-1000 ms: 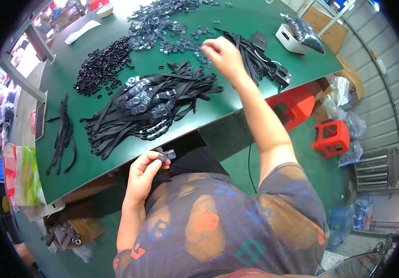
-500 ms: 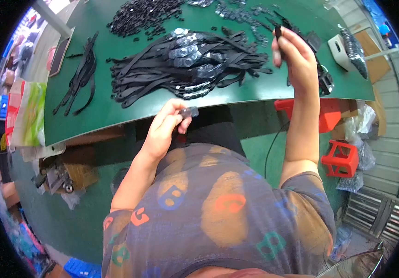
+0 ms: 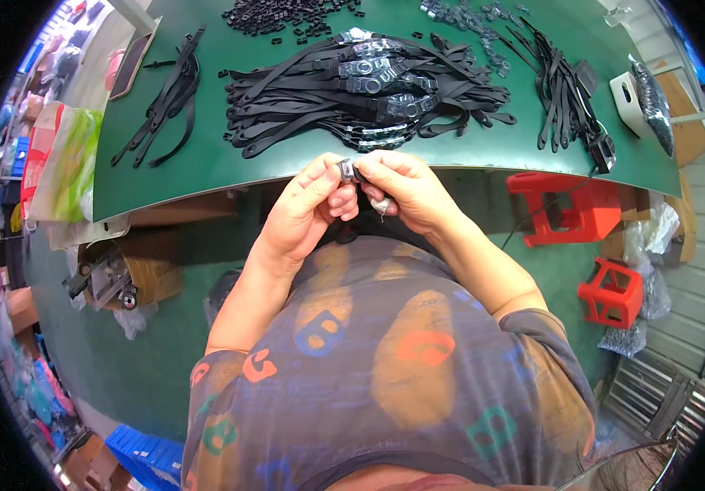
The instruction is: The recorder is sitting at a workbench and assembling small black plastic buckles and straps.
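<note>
Just off the table's near edge, my two hands meet at chest height. My left hand (image 3: 307, 204) pinches a small grey see-through case (image 3: 347, 169), which looks like a watch case. My right hand (image 3: 410, 192) is closed on a black strap (image 3: 359, 174), whose end touches or nearly touches the case; most of the strap is hidden by the fingers. A whitish wrap (image 3: 381, 205) covers one right finger. Beyond my hands lies a wide bundle of black straps (image 3: 279, 119) with clear watch cases (image 3: 369, 82) across its middle.
Loose black straps lie at the left (image 3: 164, 106) and right (image 3: 563, 106) of the green table (image 3: 181, 184). Small black parts (image 3: 287, 15) and clear parts (image 3: 471, 24) are heaped at the back. A white container (image 3: 629, 105) stands far right. Red stools (image 3: 561, 209) are below.
My right hand has come from the straps at the right, down and left to my left hand, bringing a black strap. My left hand still holds the case. The view has shifted slightly.
</note>
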Motion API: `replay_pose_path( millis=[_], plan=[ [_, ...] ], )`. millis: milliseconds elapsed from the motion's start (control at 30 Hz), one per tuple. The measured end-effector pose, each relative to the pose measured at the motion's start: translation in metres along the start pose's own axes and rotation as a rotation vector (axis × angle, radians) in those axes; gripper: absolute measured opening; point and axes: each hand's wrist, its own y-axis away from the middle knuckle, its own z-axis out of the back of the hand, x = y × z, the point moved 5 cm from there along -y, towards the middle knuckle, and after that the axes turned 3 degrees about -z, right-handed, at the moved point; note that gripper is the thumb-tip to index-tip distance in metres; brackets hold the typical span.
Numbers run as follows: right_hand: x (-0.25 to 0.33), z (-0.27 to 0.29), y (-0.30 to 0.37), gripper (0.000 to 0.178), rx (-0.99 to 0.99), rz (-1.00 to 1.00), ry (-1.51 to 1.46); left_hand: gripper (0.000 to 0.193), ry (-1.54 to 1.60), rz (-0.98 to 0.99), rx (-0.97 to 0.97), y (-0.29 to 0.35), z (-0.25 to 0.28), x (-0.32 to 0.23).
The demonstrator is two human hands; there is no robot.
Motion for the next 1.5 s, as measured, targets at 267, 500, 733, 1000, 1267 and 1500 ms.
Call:
replay_pose_path(
  millis=[267,500,733,1000,1267,1500],
  plan=[
    [0.004,-0.005,0.0,0.024,-0.027,0.027,0.066,0.023,0.084,-0.003,0.02,0.004,0.0,-0.001],
    [0.009,-0.005,0.004,0.021,-0.083,0.127,0.22,0.017,-0.198,0.0,-0.064,0.006,0.004,-0.001],
    [0.033,-0.01,0.013,0.017,-0.171,0.596,0.702,0.016,-0.25,-0.019,-0.173,0.011,0.009,-0.004],
    [0.059,-0.032,0.033,0.011,-0.279,0.906,1.139,0.017,-0.27,-0.003,-0.178,0.01,0.0,-0.001],
    [0.04,-0.015,0.017,0.013,-0.116,0.494,0.21,0.013,-0.081,0.021,-0.141,0.009,0.007,-0.001],
    [0.049,-0.021,0.022,0.012,-0.079,0.616,0.392,0.011,0.023,-0.014,-0.108,0.009,0.012,-0.003]
  ],
)
